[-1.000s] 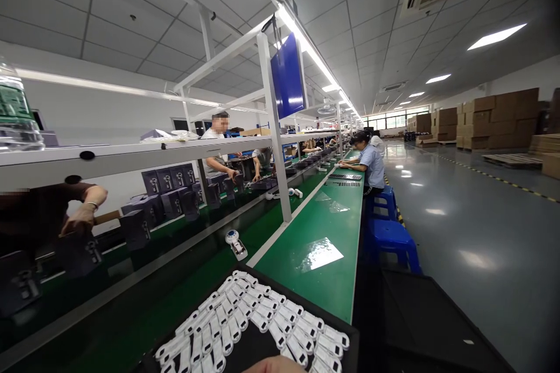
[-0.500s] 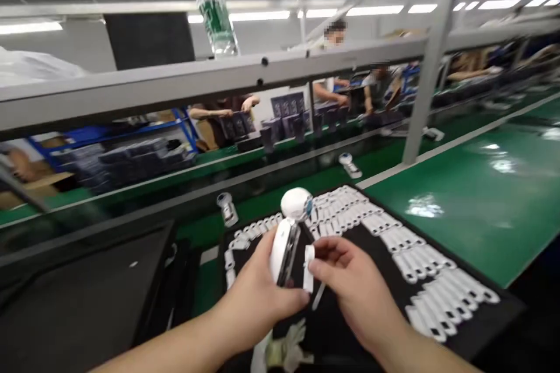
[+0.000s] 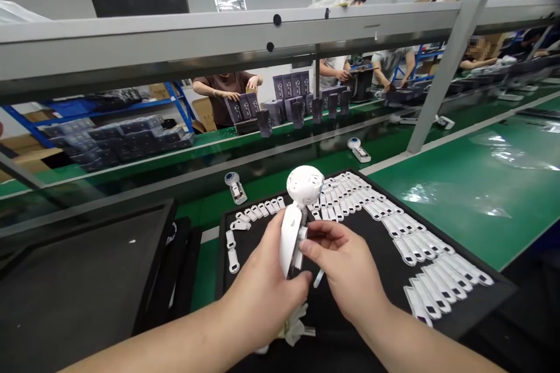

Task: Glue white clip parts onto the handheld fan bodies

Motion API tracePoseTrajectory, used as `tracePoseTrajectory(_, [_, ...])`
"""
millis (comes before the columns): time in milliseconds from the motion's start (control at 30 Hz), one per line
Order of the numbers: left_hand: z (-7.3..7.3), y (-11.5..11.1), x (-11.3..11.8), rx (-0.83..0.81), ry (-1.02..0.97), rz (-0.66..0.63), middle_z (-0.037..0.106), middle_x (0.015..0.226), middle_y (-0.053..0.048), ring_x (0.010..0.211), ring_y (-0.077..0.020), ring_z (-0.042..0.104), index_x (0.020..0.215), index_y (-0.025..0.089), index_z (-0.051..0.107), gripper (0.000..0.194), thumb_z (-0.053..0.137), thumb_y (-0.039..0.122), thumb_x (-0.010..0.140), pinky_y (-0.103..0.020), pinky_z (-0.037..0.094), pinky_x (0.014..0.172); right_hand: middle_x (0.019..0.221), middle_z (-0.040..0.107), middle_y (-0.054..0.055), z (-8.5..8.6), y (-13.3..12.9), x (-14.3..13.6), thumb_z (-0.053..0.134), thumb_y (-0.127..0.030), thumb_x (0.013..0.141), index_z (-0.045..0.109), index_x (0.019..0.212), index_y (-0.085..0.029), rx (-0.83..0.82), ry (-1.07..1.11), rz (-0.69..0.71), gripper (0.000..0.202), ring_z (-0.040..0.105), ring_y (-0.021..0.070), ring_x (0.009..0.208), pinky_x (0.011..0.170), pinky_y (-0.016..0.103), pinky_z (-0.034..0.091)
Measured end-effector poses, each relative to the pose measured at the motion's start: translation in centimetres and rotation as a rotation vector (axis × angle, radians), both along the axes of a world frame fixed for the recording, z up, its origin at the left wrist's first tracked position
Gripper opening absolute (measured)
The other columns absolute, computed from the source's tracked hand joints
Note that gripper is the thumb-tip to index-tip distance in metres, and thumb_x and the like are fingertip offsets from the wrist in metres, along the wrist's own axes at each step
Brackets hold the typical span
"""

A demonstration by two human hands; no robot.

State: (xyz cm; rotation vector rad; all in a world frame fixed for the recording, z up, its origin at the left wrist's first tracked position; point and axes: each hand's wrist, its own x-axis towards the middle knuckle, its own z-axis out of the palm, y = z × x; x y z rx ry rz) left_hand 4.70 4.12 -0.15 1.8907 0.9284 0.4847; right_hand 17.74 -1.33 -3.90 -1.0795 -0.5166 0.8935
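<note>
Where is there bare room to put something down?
The far-left tray is mostly bare, bar a white fleck. So is the green tabletop between the loaded tray and the shiny clear sheets. The loaded tray's right side is crowded with white pieces; its middle is mostly bare, but left hand, right hand and white device are over it.

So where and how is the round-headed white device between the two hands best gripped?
Probably by the long handle, below the round head, coming from the left, as the left hand does. The handle is slim and nearly upright, so one hand could wrap it, leaving the side facing the right hand free.
</note>
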Motion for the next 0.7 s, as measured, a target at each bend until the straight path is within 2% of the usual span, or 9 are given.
tracePoseTrajectory(167, [-0.4, 0.6, -0.1, -0.035, -0.031, -0.005, 0.059, 0.13, -0.007, 0.102, -0.0242, 0.064, 0.149, 0.036, 0.032, 0.078, 0.062, 0.017, 0.08, -0.032, 0.051, 0.081, 0.081, 0.073, 0.007, 0.1, 0.9, -0.2, 0.086, -0.033, 0.055, 0.071, 0.084, -0.017, -0.013, -0.062, -0.018, 0.037, 0.068, 0.0236, 0.078, 0.074, 0.038, 0.058])
tracePoseTrajectory(300, [-0.2, 1.1, 0.2, -0.202, -0.145, 0.026, 0.063, 0.109, -0.004, 0.082, -0.0191, 0.062, 0.142, 0.031, 0.041, 0.074, 0.06, 0.012, 0.073, -0.028, 0.05, 0.065, 0.093, 0.072, 0.009, -0.5, 0.7, 0.3, 0.079, -0.039, 0.064, 0.068, 0.099, -0.017, 0.005, -0.209, 0.006, 0.043, 0.069, 0.0254, 0.086, 0.079, 0.04, 0.058])
tracePoseTrajectory(333, [0.0, 1.3, 0.2, -0.243, -0.199, 0.049, 0.063, 0.1, -0.003, 0.077, -0.0181, 0.06, 0.137, 0.029, 0.044, 0.071, 0.061, 0.012, 0.071, -0.027, 0.05, 0.061, 0.098, 0.072, 0.01, -1.2, 0.2, 0.4, 0.076, -0.039, 0.068, 0.066, 0.107, -0.018, -0.012, -0.33, 0.018, 0.045, 0.069, 0.0255, 0.089, 0.081, 0.041, 0.058])
tracePoseTrajectory(400, [0.5, 2.0, 0.3, -0.324, -0.33, 0.101, 0.059, 0.089, -0.001, 0.071, -0.0168, 0.057, 0.125, 0.025, 0.051, 0.061, 0.062, 0.012, 0.066, -0.027, 0.049, 0.057, 0.112, 0.07, 0.012, -3.5, -1.5, 0.6, 0.074, -0.034, 0.073, 0.062, 0.121, -0.02, -0.072, -0.73, 0.088, 0.052, 0.068, 0.0273, 0.098, 0.086, 0.042, 0.057])
tracePoseTrajectory(467, [1.2, 3.0, 0.3, -0.382, -0.469, 0.152, 0.056, 0.085, 0.0, 0.07, -0.0162, 0.057, 0.115, 0.023, 0.052, 0.053, 0.062, 0.013, 0.064, -0.027, 0.049, 0.055, 0.12, 0.068, 0.015, -6.7, -3.3, 0.7, 0.081, -0.026, 0.066, 0.061, 0.125, -0.018, -0.106, -1.238, 0.235, 0.062, 0.066, 0.033, 0.108, 0.091, 0.044, 0.055])
tracePoseTrajectory(500, [1.6, 3.6, 0.2, -0.401, -0.53, 0.169, 0.056, 0.085, 0.0, 0.07, -0.0159, 0.057, 0.114, 0.022, 0.052, 0.051, 0.063, 0.013, 0.064, -0.026, 0.049, 0.055, 0.112, 0.071, 0.015, -8.3, -4.1, 0.7, 0.085, -0.024, 0.06, 0.064, 0.118, -0.016, -0.113, -1.457, 0.304, 0.062, 0.069, 0.0344, 0.099, 0.082, 0.043, 0.057])
tracePoseTrajectory(567, [2.2, 4.6, 0.0, -0.413, -0.621, 0.194, 0.056, 0.088, -0.001, 0.07, -0.0152, 0.058, 0.114, 0.022, 0.051, 0.052, 0.063, 0.012, 0.065, -0.026, 0.05, 0.055, 0.086, 0.072, 0.009, -10.7, -4.9, 0.9, 0.084, -0.017, 0.059, 0.068, 0.094, -0.017, -0.139, -1.775, 0.387, 0.039, 0.071, 0.0314, 0.076, 0.062, 0.036, 0.056])
tracePoseTrajectory(633, [2.5, 5.4, -0.2, -0.403, -0.678, 0.214, 0.057, 0.093, -0.002, 0.07, -0.0143, 0.059, 0.117, 0.022, 0.05, 0.053, 0.062, 0.01, 0.066, -0.026, 0.05, 0.056, 0.072, 0.068, 0.003, -11.2, -5.0, 1.5, 0.075, -0.011, 0.067, 0.064, 0.079, -0.021, -0.136, -1.907, 0.403, 0.019, 0.068, 0.0264, 0.061, 0.051, 0.032, 0.049])
tracePoseTrajectory(700, [2.6, 5.8, -0.3, -0.392, -0.706, 0.237, 0.058, 0.097, -0.003, 0.07, -0.0134, 0.059, 0.116, 0.021, 0.051, 0.051, 0.06, 0.009, 0.067, -0.026, 0.051, 0.057, 0.07, 0.067, 0.001, -9.4, -4.8, 2.9, 0.063, -0.011, 0.079, 0.061, 0.079, -0.023, -0.098, -1.856, 0.303, 0.012, 0.066, 0.0231, 0.057, 0.049, 0.03, 0.045])
